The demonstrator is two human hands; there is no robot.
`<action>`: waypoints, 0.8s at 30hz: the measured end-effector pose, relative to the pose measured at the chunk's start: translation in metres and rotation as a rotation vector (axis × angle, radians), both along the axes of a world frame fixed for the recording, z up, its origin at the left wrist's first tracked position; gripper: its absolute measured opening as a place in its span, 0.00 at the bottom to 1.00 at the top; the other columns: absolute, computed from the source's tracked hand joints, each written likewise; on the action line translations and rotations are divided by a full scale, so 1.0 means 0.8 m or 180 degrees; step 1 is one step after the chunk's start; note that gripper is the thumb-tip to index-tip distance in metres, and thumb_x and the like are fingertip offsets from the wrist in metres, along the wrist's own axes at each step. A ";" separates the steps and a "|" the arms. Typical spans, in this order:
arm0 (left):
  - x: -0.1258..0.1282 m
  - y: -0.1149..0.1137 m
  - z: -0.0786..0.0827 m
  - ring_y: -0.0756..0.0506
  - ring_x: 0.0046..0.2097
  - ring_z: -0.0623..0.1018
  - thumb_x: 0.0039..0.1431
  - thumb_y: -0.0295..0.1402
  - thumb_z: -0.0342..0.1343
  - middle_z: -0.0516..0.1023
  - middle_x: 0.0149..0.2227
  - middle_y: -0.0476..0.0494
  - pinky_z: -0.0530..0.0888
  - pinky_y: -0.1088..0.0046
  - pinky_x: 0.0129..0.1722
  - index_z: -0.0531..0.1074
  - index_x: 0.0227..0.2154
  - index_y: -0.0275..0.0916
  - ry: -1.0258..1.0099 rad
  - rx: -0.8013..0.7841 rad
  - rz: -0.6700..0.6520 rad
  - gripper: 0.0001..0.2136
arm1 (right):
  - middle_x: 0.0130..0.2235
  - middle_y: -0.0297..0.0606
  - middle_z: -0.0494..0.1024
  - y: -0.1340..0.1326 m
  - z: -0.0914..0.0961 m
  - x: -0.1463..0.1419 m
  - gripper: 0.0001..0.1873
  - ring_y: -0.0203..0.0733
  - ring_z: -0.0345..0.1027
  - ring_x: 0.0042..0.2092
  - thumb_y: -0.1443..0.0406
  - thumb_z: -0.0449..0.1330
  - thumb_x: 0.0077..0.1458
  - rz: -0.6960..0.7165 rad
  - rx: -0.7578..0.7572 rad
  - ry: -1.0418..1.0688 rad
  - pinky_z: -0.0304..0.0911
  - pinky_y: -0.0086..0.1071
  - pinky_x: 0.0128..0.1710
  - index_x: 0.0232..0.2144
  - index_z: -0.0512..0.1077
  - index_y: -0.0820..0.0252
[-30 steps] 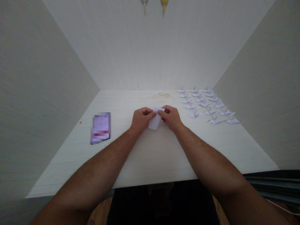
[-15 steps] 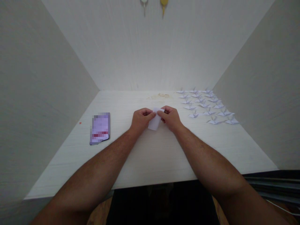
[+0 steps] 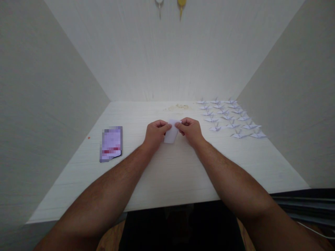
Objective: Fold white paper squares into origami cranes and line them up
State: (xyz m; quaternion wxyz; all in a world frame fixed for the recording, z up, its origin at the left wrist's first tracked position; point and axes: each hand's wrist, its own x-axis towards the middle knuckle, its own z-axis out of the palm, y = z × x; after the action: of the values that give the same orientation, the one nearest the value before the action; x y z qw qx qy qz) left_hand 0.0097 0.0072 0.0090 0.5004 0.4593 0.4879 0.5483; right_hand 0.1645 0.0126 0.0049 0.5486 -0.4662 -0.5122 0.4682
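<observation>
A small white folded piece of paper [image 3: 171, 134] is held just above the white table [image 3: 170, 174] near its middle. My left hand [image 3: 155, 134] pinches its left edge with curled fingers. My right hand [image 3: 190, 131] pinches its upper right edge, thumb on top. Both forearms reach in from the near edge. The paper hangs tilted, its lower end pointing toward me.
Several folded white paper cranes [image 3: 230, 118] stand in rows at the back right of the table. A purple packet [image 3: 111, 143] lies flat at the left. A small pale smudge [image 3: 178, 107] marks the far middle. White walls close in on three sides.
The hands and paper have barely shifted, a little to the left. The grip on the paper is unchanged.
</observation>
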 end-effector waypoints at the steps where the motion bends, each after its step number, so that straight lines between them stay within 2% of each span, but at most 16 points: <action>1: -0.001 0.001 -0.002 0.52 0.22 0.67 0.41 0.36 0.68 0.70 0.20 0.52 0.63 0.75 0.23 0.72 0.21 0.37 -0.0016 -0.0004 -0.0011 0.11 | 0.17 0.27 0.68 -0.001 0.001 0.000 0.17 0.30 0.56 0.19 0.54 0.69 0.41 -0.0006 -0.0016 0.0007 0.51 0.27 0.19 0.22 0.68 0.58; 9: -0.002 0.002 -0.005 0.52 0.22 0.66 0.41 0.36 0.68 0.69 0.20 0.52 0.63 0.75 0.23 0.72 0.21 0.37 -0.0039 0.0032 -0.0040 0.10 | 0.16 0.29 0.68 -0.004 0.008 0.000 0.16 0.30 0.56 0.18 0.54 0.66 0.46 0.0097 0.0010 0.0188 0.51 0.27 0.19 0.20 0.70 0.59; 17: 0.000 0.002 -0.005 0.52 0.23 0.67 0.41 0.36 0.67 0.70 0.20 0.51 0.63 0.74 0.24 0.72 0.20 0.37 -0.0061 0.0032 -0.0075 0.11 | 0.15 0.29 0.69 -0.006 0.013 0.000 0.15 0.30 0.56 0.17 0.55 0.67 0.46 -0.0046 0.0111 0.0107 0.50 0.27 0.18 0.20 0.72 0.59; 24: -0.003 0.005 -0.005 0.53 0.23 0.65 0.42 0.36 0.66 0.69 0.19 0.51 0.62 0.74 0.24 0.71 0.20 0.37 -0.0058 0.0097 0.0141 0.10 | 0.18 0.31 0.73 -0.001 0.006 0.002 0.16 0.30 0.57 0.18 0.53 0.68 0.44 0.0200 -0.0229 -0.0142 0.50 0.27 0.18 0.24 0.74 0.60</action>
State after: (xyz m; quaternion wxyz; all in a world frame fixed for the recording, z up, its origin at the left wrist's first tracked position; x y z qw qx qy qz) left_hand 0.0076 0.0114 0.0050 0.4855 0.4508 0.4850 0.5707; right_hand 0.1661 0.0115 0.0097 0.5049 -0.4797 -0.5216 0.4928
